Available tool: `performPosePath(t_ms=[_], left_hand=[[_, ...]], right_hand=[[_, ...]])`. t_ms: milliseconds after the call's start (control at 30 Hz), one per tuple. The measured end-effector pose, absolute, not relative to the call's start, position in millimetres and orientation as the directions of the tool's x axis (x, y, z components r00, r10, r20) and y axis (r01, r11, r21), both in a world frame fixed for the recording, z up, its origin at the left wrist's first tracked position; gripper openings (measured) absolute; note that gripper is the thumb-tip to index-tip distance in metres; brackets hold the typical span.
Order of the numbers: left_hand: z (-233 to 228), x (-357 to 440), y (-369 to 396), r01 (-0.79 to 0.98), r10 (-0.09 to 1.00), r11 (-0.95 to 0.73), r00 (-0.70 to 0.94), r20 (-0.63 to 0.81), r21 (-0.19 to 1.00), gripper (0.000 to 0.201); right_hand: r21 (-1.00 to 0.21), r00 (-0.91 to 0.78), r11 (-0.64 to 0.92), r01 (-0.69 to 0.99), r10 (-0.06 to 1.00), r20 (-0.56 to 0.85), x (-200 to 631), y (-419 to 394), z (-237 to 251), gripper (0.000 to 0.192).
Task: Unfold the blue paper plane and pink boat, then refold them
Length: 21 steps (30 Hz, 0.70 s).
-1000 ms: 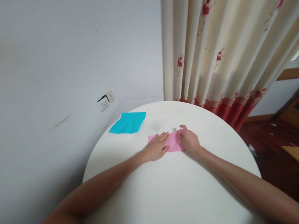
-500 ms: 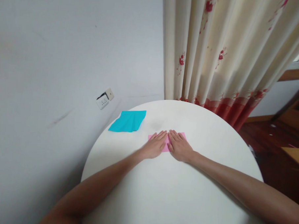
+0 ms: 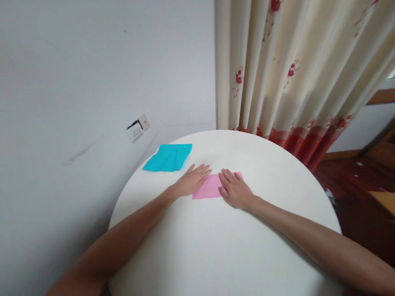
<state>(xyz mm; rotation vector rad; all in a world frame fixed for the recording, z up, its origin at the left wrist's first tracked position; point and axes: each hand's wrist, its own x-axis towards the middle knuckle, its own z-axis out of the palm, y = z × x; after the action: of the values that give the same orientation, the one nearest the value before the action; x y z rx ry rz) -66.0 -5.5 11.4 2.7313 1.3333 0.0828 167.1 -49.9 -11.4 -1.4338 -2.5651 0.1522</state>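
Sliding apart, left hand (image 3: 192, 181) and right hand (image 3: 234, 191) press flat, fingers spread, on the pink folded paper rectangle (image 3: 209, 187).

The pink paper (image 3: 209, 187) under my palms is a folded rectangle, lying flat on the white table (image 3: 225, 254), long side running left to right. My left hand (image 3: 192, 181) lies flat over its left end, my right hand (image 3: 234, 191) flat over its right end, fingers stretched out. Only the middle strip and a far right corner show between and beyond them.
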Motion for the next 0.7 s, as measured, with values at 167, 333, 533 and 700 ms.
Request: performPosePath(t_ms=[167,333,533,700], left_hand=[[2,-34,-22,0.705,0.717,-0.696,0.692,0.083,0.135,0.055],[-6,-33,-29,0.718,0.725,-0.686,0.688,0.024,0.115,0.062],[-2,-37,-35,0.691,0.693,-0.72,0.721,0.006,0.07,0.065],[5,-38,-41,0.633,0.635,-0.77,0.773,-0.004,0.075,0.065]], right_hand=[[-0.212,-0.564,0.577,0.789,0.817,0.122,169,-48,-10,0.068],[-0.21,-0.566,0.578,0.788,0.816,0.119,173,-44,-11,0.063],[-0.204,-0.554,0.559,0.804,0.828,0.086,185,-38,-13,0.067],[-0.192,-0.49,0.496,0.847,0.868,0.079,193,-36,-13,0.066]])
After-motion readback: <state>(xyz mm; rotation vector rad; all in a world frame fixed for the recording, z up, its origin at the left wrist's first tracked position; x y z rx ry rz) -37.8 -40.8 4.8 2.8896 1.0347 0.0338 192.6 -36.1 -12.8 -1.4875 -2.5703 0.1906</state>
